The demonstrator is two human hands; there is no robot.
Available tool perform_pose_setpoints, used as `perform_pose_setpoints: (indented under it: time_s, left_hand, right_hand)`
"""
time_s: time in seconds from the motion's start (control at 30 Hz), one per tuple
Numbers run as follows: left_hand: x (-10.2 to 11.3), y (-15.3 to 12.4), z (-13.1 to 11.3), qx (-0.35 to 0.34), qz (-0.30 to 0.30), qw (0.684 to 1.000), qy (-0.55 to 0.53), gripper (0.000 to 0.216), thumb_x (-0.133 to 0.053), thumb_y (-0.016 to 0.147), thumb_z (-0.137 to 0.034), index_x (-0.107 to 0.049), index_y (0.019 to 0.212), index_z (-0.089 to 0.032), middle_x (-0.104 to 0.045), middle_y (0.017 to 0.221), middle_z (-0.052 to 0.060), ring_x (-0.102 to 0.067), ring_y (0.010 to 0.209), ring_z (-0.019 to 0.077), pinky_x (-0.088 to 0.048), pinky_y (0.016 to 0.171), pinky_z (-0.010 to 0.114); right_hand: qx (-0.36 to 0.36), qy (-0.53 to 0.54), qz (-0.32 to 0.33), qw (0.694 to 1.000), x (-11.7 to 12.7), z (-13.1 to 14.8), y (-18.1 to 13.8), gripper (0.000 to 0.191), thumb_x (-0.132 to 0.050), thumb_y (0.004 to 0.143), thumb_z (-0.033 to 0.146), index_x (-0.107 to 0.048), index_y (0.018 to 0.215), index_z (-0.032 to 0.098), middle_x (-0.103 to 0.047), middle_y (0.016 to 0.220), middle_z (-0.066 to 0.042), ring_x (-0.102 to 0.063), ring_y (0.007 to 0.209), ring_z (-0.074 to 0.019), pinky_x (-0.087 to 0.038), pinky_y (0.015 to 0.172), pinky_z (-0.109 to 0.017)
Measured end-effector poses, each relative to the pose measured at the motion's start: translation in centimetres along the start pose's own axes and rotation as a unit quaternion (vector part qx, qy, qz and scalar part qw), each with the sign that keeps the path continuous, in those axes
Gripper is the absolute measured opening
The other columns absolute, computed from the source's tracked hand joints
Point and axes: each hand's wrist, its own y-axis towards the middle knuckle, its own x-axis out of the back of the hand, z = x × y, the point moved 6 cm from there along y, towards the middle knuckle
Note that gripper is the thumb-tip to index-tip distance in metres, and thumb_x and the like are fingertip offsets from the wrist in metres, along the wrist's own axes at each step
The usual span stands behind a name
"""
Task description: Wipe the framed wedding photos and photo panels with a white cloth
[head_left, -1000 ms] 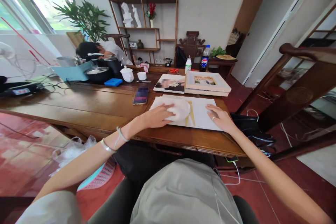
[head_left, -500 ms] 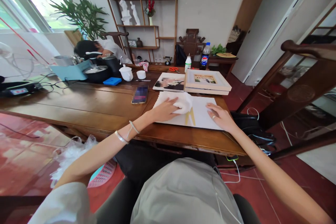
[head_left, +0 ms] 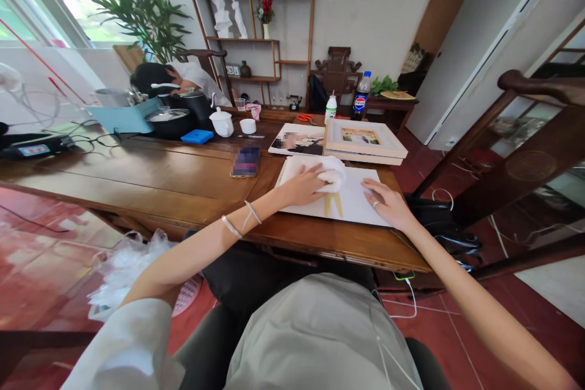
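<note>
My left hand (head_left: 301, 187) presses a crumpled white cloth (head_left: 333, 177) onto a flat white board (head_left: 354, 201) that lies near the front edge of the wooden table (head_left: 159, 180). A gold stripe shows on the board just below the cloth. My right hand (head_left: 386, 204) lies flat on the board's right part, fingers spread, a ring on one finger. Behind the board lie a white picture frame (head_left: 365, 141) and a printed photo (head_left: 299, 140).
A phone (head_left: 245, 161) lies left of the board. Farther back are a blue box (head_left: 196, 136), white cups, pots, scissors and bottles. Another person leans over the table's far left end. A wooden chair stands at right, plastic bags lie on the floor at left.
My left hand has slid the cloth rightward and farther up the board, bunching it smaller. My right hand has stayed in place on the board.
</note>
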Motion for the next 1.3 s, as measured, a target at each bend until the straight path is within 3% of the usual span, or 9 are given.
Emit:
perform_pose_setpoints:
  time_s: [0.17, 0.3, 0.43, 0.53, 0.67, 0.8, 0.97, 1.07, 1.3]
  left_hand:
    - [0.0, 0.8, 0.0, 0.014, 0.006, 1.000, 0.011, 0.030, -0.043, 0.095, -0.029, -0.056, 0.118, -0.014, -0.041, 0.144, 0.017, -0.022, 0.141, 0.0294, -0.028, 0.107, 0.058]
    - [0.9, -1.9, -2.9, -0.034, 0.012, 0.999, 0.028, 0.028, -0.044, 0.094, -0.028, -0.059, 0.114, -0.016, -0.039, 0.146, 0.013, -0.021, 0.141, 0.0302, -0.031, 0.105, 0.058]
    - [2.0, -4.9, -6.0, -0.087, 0.006, 0.996, 0.027, 0.030, -0.039, 0.096, -0.030, -0.060, 0.117, -0.024, -0.032, 0.151, 0.003, -0.018, 0.142, 0.0319, -0.033, 0.103, 0.059]
    - [2.3, -5.5, -6.6, -0.095, 0.009, 0.995, 0.022, 0.031, -0.038, 0.096, -0.029, -0.059, 0.118, -0.023, -0.033, 0.151, 0.004, -0.019, 0.142, 0.0305, -0.034, 0.104, 0.057]
    - [1.4, -3.5, -4.4, -0.048, 0.043, 0.998, 0.014, 0.029, -0.041, 0.096, -0.030, -0.060, 0.113, -0.017, -0.043, 0.143, 0.013, -0.021, 0.142, 0.0286, -0.034, 0.105, 0.055]
    - [0.6, 0.2, -1.2, 0.004, 0.033, 0.999, -0.009, 0.031, -0.041, 0.096, -0.031, -0.055, 0.120, -0.017, -0.043, 0.143, 0.014, -0.022, 0.141, 0.0290, -0.032, 0.106, 0.055]
    - [1.2, 4.3, 1.1, 0.013, 0.010, 0.996, -0.087, 0.041, -0.030, 0.099, -0.038, -0.055, 0.120, -0.012, -0.060, 0.122, 0.015, -0.054, 0.116, 0.0271, -0.044, 0.095, 0.040]
    - [2.2, 6.0, 1.0, -0.001, 0.002, 0.994, -0.113, 0.046, -0.027, 0.099, -0.039, -0.055, 0.119, -0.009, -0.065, 0.110, 0.015, -0.063, 0.098, 0.0223, -0.045, 0.088, 0.031]
    - [2.5, 8.2, -1.1, -0.018, 0.024, 0.997, -0.067, 0.046, -0.030, 0.098, -0.039, -0.060, 0.110, -0.007, -0.067, 0.108, 0.016, -0.063, 0.097, 0.0230, -0.043, 0.088, 0.028]
  right_hand:
    - [0.001, -0.001, 0.002, 1.000, 0.0, 0.0, 0.0, 0.035, -0.047, 0.089, 0.033, -0.063, 0.117, 0.020, -0.056, 0.135, -0.009, -0.046, 0.130, -0.0252, -0.032, 0.112, -0.046]
    - [-0.003, -0.003, 0.004, 1.000, 0.0, 0.0, 0.0, 0.035, -0.047, 0.089, 0.033, -0.063, 0.117, 0.019, -0.056, 0.134, -0.009, -0.047, 0.130, -0.0254, -0.033, 0.112, -0.046]
    - [-0.007, 0.002, 0.003, 1.000, 0.0, 0.0, 0.0, 0.035, -0.048, 0.088, 0.032, -0.063, 0.117, 0.021, -0.057, 0.134, -0.008, -0.047, 0.130, -0.0245, -0.033, 0.112, -0.046]
    - [-0.007, 0.015, -0.003, 1.000, 0.1, 0.0, 0.0, 0.033, -0.050, 0.087, 0.030, -0.064, 0.116, 0.024, -0.058, 0.132, -0.006, -0.047, 0.129, -0.0252, -0.033, 0.112, -0.048]
    - [-0.010, 0.025, -0.008, 1.000, 0.1, 0.0, 0.0, 0.032, -0.052, 0.086, 0.030, -0.065, 0.114, 0.024, -0.059, 0.131, -0.006, -0.048, 0.128, -0.0260, -0.032, 0.112, -0.049]
    - [-0.003, 0.016, -0.009, 1.000, 0.2, 0.2, 0.0, 0.032, -0.050, 0.087, 0.031, -0.064, 0.114, 0.024, -0.059, 0.131, -0.006, -0.048, 0.128, -0.0249, -0.034, 0.112, -0.047]
    - [0.002, 0.004, -0.004, 1.000, 0.1, 0.1, -0.1, 0.034, -0.047, 0.089, 0.033, -0.064, 0.116, 0.021, -0.058, 0.132, -0.008, -0.048, 0.129, -0.0239, -0.033, 0.112, -0.046]
    - [0.009, 0.007, -0.007, 1.000, 0.1, 0.1, -0.1, 0.033, -0.048, 0.089, 0.032, -0.063, 0.117, 0.023, -0.058, 0.132, -0.007, -0.048, 0.129, -0.0237, -0.034, 0.111, -0.047]
    - [0.017, 0.011, -0.011, 1.000, 0.1, -0.1, -0.2, 0.033, -0.048, 0.089, 0.032, -0.063, 0.117, 0.024, -0.059, 0.132, -0.007, -0.048, 0.128, -0.0237, -0.035, 0.111, -0.046]
